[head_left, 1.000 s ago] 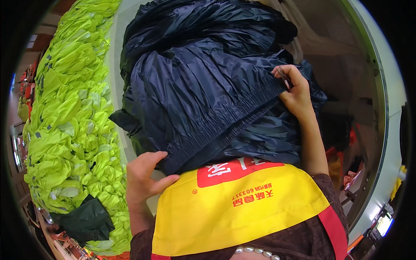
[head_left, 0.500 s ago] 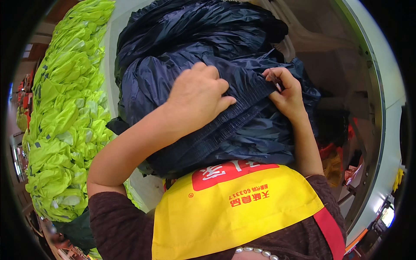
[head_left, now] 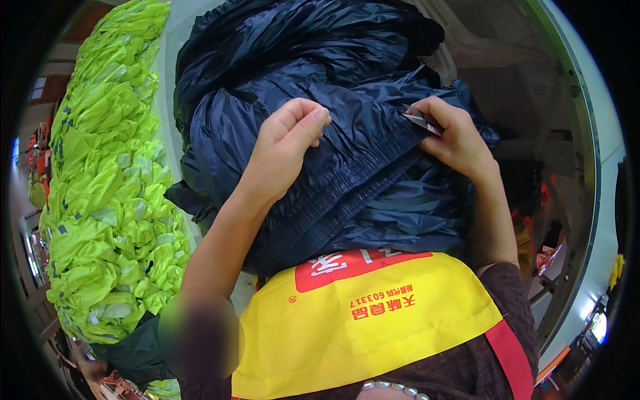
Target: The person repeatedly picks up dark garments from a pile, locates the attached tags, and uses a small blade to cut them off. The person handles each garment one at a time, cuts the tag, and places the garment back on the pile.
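Note:
A dark navy garment [head_left: 233, 140] of thin, shiny fabric lies heaped in front of me. Its gathered elastic band [head_left: 363, 180] runs diagonally across the middle. My left hand [head_left: 287, 137] is raised over the fabric, thumb pressed against curled fingers; whether anything is pinched there is too small to see. At the band's upper right end, my right hand [head_left: 460, 137] is closed round a pair of thread snips [head_left: 417, 121], their pointed metal blades sticking out to the left over the fabric.
A long pile of bright yellow-green garments [head_left: 107, 167] lies along the left. More dark fabric [head_left: 300, 40] is bunched at the far side. On the right, a pale table edge [head_left: 590, 133] curves past a dark recess holding red and orange scraps.
My left hand has lifted from the band and moved left, turning into a thumb-up pinch. My right hand has shifted slightly, and the snips' blades now show more plainly.

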A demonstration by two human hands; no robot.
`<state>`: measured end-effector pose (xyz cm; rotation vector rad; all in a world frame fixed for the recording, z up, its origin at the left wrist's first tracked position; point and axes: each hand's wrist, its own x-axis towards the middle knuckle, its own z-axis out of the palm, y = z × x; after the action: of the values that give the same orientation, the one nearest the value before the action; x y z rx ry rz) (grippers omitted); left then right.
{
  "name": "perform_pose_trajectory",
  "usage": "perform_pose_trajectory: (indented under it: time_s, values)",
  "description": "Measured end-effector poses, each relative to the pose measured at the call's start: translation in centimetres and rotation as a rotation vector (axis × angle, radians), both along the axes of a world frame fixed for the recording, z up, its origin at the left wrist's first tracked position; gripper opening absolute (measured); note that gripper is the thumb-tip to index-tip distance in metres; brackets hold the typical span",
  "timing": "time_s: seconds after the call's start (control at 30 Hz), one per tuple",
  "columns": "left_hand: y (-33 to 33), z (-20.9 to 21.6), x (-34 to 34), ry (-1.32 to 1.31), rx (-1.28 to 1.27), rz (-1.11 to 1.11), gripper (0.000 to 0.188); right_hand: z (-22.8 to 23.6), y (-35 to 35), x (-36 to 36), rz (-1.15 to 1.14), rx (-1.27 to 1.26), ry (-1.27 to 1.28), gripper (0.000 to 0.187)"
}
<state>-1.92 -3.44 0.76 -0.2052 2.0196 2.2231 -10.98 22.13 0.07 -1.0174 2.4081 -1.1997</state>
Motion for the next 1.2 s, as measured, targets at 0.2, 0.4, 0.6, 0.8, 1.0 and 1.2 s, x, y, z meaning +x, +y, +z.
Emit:
perform_pose_trajectory:
  time_s: [0.2,0.4,0.6,0.8,1.0,1.2]
  values:
    - [-0.6,-0.2,0.2,0.130,0.294,0.216,0.015,1.1,-0.3,-0.4,0.028,0.072,0.015,0.029]
    - [-3.9,1.6,-0.3,0.337,0.856,0.460,0.014,-0.8,0.5,0.0,-0.033,-0.011,0.004,0.031]
    - [-19.2,3.0,3.0,0.743,0.530,0.774,0.012,-1.7,0.8,0.0,-0.061,-0.071,0.001,0.032]
    - [-16.4,2.3,8.1,0.298,-1.205,0.335,0.068,-2.1,1.0,0.0,-0.067,-0.094,-0.030,0.031]
    - [-12.6,1.0,6.9,0.450,-1.408,0.029,0.067,-1.6,0.4,0.5,-0.039,-0.225,-0.028,0.033]
    - [-12.1,3.5,6.3,0.518,-1.372,-0.393,0.020,-0.4,1.0,0.3,-0.116,-0.281,0.138,0.033]
